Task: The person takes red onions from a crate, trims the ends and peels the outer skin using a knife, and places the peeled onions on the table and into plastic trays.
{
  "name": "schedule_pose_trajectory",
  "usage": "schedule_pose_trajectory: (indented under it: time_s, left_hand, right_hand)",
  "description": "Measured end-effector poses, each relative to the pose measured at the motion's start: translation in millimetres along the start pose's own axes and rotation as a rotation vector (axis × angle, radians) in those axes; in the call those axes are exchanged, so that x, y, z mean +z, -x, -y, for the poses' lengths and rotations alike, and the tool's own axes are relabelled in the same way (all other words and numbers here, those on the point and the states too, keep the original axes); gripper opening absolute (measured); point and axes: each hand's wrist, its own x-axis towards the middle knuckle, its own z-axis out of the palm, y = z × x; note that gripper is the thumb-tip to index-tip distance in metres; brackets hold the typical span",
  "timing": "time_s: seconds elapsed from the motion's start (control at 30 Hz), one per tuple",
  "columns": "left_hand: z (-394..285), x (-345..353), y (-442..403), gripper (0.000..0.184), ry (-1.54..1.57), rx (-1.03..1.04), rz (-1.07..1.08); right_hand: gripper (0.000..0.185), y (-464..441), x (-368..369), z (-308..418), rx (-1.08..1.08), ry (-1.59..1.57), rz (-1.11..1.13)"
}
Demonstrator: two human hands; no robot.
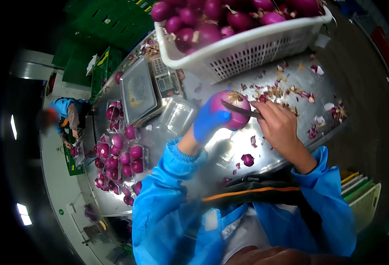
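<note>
A large red onion (237,118) sits in my left hand (210,118), which wears a blue glove and wraps round its left side. My bare right hand (279,126) grips a knife (241,110). The dark blade lies across the upper part of the onion, near its dry root or stem end; whether it cuts in, I cannot tell. Below on the metal table (194,176) lie a small dark red piece of onion (247,160) and bits of skin. An open clear plastic tray (176,115) stands left of my gloved hand.
A white basket (252,51) heaped with red onions stands at the far side. Left of it is a scale (139,90). Several clear trays of onions (115,154) crowd the table's left part. Onion skins (287,90) litter the right. A co-worker in blue (66,108) works at far left.
</note>
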Motion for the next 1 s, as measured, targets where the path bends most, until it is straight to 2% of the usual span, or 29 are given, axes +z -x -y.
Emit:
schedule_pose_trajectory:
  time_s: [0.2,0.23,0.27,0.3,0.33,0.4,0.43,0.53,0.57,0.6,0.63,0.67,0.7,0.77,0.8,0.83,0.9,1.0]
  left_hand:
    - [22.4,13.9,14.1,0.080,-0.160,-0.050,-0.016]
    - [20.7,18.7,16.6,0.080,-0.167,-0.055,-0.016]
    - [19.8,21.0,18.4,0.080,-0.175,-0.057,-0.016]
    - [21.8,16.1,20.2,0.078,-0.142,-0.021,0.058]
    - [23.6,13.2,15.1,0.076,-0.136,-0.006,0.037]
    - [31.9,12.0,16.1,0.073,-0.110,0.003,-0.039]
    - [30.6,15.7,12.1,0.068,-0.068,-0.112,-0.045]
    - [36.6,21.4,3.0,0.068,0.150,-0.279,-0.083]
    - [38.3,22.5,3.7,0.069,0.126,-0.270,-0.026]
    - [39.0,24.1,4.1,0.071,0.103,-0.260,0.032]
    - [38.5,26.1,4.0,0.073,0.079,-0.248,0.091]
    - [36.5,28.3,2.8,0.074,0.056,-0.234,0.150]
    - [23.5,38.4,-0.7,0.085,-0.208,-0.321,0.070]
    - [52.3,27.6,-0.9,0.095,-0.399,0.114,0.033]
    - [62.2,29.6,-1.3,0.101,-0.491,0.335,0.007]
    - [69.1,32.5,-4.0,0.108,-0.309,0.341,-0.043]
    - [73.1,22.0,-2.7,0.105,-0.368,0.246,-0.105]
    - [85.0,6.3,0.4,0.093,-0.314,0.165,-0.185]
  right_hand:
    - [0.024,23.2,0.7,-17.3,-0.041,0.202,0.083]
    - [0.021,30.0,5.7,-27.7,-0.063,0.242,0.040]
    - [0.023,50.6,18.6,-51.1,0.076,0.317,0.110]
    - [0.027,66.2,13.7,-62.5,0.175,0.264,0.107]
    - [0.031,69.1,8.7,-70.0,0.262,0.218,0.097]
    - [0.039,73.3,13.9,-65.2,0.246,0.110,-0.002]
    - [0.043,77.5,13.8,-55.5,0.257,0.060,-0.053]
    - [0.054,62.2,3.2,-26.3,0.487,-0.454,0.149]
    - [0.061,56.4,0.8,-20.7,0.534,-0.675,0.175]
    - [0.063,54.2,3.0,-19.7,0.444,-0.699,0.161]
    - [0.060,58.9,20.2,-30.0,0.354,-0.605,0.035]
    - [0.058,66.4,28.1,-38.2,0.415,-0.692,0.023]
    - [0.058,62.1,28.8,-38.6,0.477,-0.780,0.006]
    - [0.058,63.3,12.5,-34.1,0.912,-1.321,0.216]
    - [0.054,66.6,16.0,-31.6,0.948,-1.386,0.221]
    - [0.051,71.4,23.8,-30.8,0.981,-1.452,0.226]
    - [0.045,78.2,36.4,-29.6,1.049,-1.584,0.230]
    - [0.038,73.5,28.7,-25.1,0.762,-0.673,0.097]
